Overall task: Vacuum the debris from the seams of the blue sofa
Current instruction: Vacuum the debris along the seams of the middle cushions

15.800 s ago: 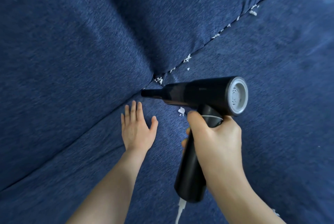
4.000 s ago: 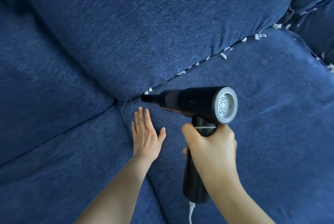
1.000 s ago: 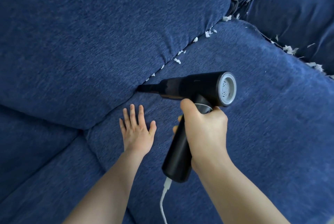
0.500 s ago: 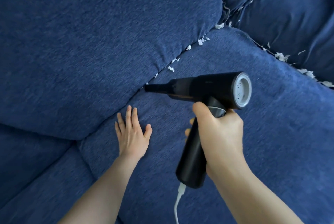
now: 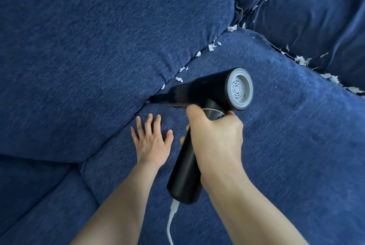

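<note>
Mid-pass along the back seam [image 5: 173, 78] of the blue sofa [image 5: 296, 146]: right hand [image 5: 214, 134] wrapped shut round the grip of a black vacuum [image 5: 205, 94], nozzle [image 5: 158, 99] tucked into the crease. Left hand [image 5: 151, 138] spread flat, pressing the seat cushion [image 5: 286, 165] just beside the nozzle. Ahead up the seam, white debris [image 5: 212, 46] scattered toward the corner; more scraps [image 5: 302, 60] strung along the right-hand seam. Next, likely: nozzle drawn up the crease toward those flecks, flat hand shifted alongside. White cord [image 5: 170, 223] trailing from the handle base, possibly a snag. Back cushion [image 5: 98, 47] overhanging the crease, hiding whatever lies deeper.
</note>
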Demonstrator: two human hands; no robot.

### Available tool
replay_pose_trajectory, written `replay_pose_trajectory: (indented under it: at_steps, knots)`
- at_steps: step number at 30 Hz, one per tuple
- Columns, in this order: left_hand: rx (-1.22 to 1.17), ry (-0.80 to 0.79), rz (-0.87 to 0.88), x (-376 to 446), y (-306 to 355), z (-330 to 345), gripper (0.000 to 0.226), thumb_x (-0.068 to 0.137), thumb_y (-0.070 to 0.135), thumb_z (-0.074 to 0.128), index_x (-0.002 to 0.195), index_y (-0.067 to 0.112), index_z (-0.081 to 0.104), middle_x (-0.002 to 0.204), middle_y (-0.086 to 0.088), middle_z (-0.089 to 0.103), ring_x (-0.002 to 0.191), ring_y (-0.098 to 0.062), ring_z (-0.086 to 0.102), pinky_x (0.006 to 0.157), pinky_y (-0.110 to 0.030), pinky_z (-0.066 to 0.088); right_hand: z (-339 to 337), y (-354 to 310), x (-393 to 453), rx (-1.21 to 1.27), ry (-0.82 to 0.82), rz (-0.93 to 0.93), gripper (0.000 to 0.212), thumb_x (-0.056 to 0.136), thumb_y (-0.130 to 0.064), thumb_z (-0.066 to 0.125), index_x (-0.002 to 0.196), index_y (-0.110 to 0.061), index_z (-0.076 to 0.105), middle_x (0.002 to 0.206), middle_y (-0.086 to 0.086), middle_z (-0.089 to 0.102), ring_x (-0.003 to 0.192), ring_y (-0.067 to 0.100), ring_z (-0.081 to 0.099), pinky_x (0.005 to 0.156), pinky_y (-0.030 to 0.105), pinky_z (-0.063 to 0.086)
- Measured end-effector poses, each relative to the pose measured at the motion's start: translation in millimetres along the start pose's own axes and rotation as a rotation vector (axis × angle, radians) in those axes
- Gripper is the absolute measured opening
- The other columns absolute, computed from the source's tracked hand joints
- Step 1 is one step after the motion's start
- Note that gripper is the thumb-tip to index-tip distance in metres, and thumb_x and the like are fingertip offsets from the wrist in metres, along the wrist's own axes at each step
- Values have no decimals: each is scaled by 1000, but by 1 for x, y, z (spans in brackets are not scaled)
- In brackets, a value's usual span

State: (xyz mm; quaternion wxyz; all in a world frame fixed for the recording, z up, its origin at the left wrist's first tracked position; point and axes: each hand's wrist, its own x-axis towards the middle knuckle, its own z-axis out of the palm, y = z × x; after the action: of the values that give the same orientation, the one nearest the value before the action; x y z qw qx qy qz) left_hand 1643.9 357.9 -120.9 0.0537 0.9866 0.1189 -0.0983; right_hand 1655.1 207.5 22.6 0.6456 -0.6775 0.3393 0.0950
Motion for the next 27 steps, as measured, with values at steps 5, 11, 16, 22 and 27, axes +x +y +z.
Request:
replay_pose_trajectory:
  at_steps: [5,11,16,22,27]
  knots:
    - [77,-61,33,2,-12,18,77,86,57,13,150,17,28,156,-8,23,147,-39,0,117,-58,3,18,6,9,-51,65,25,31,71,-49,75,85,-23,63,74,-7,67,72,19,65,69,29,50]
    - [46,-60,34,1,-10,17,82,82,56,8,149,15,31,157,-10,23,147,-40,1,116,-57,1,15,1,4,-64,18,47,29,75,-40,75,89,-17,65,81,-1,70,83,27,71,80,39,59]
    - [36,-36,32,1,-8,10,76,86,52,15,143,9,40,152,-17,32,143,-47,13,112,-63,11,11,-10,-3,23,-49,147,50,53,-49,64,91,-17,67,88,6,76,92,37,74,87,51,61]
    - [-112,-17,-30,34,20,4,54,92,42,46,131,5,36,152,-17,23,144,-43,6,115,-61,9,-38,-25,6,68,-92,124,18,73,-28,73,82,-14,65,66,4,70,45,19,67,68,45,64]
    - [-42,-72,8,46,60,9,70,94,50,28,149,9,14,159,-17,2,145,-41,-9,116,-59,-3,-42,-32,27,55,-66,96,28,58,-39,68,77,-18,65,69,5,73,72,34,74,76,53,63]
